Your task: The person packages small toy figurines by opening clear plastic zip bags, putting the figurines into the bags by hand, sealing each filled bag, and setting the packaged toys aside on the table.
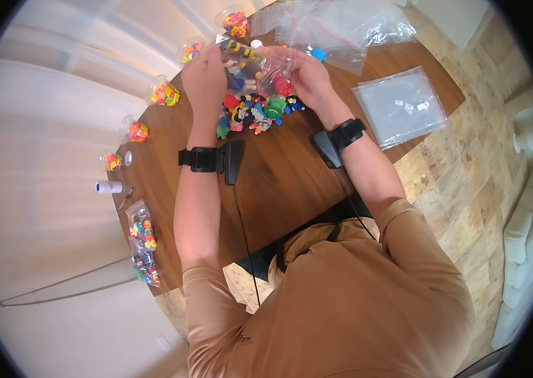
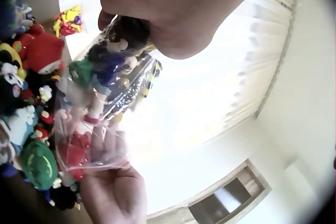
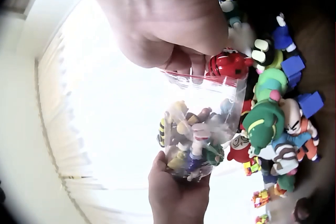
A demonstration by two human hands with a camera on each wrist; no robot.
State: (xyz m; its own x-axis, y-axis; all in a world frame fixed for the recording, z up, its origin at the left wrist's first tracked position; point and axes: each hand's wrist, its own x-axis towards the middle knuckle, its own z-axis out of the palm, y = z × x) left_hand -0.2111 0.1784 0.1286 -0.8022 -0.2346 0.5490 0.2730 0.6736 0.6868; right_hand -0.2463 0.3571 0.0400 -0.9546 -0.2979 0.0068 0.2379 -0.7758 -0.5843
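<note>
A clear zip bag (image 3: 205, 103) with several toy figures inside hangs between my two hands, over the far side of the table. My left hand (image 1: 205, 77) grips the filled end of the bag. My right hand (image 1: 312, 80) holds the bag at its red-striped mouth, fingers seen through the film in the left wrist view. Right by those fingers, at the mouth, lies a red toy figure (image 3: 230, 65). A yellow-and-black striped piece (image 1: 236, 48) shows along the bag. Below the hands sits a pile of toy figures, with a green one (image 1: 274, 107) among them.
Cups of bright small pieces (image 1: 164, 93) line the table's left edge. A white bottle (image 1: 109, 187) and filled toy bags (image 1: 142, 230) lie nearer me on the left. Flat clear bags (image 1: 399, 107) lie at right; more plastic bags (image 1: 342, 28) cover the far edge.
</note>
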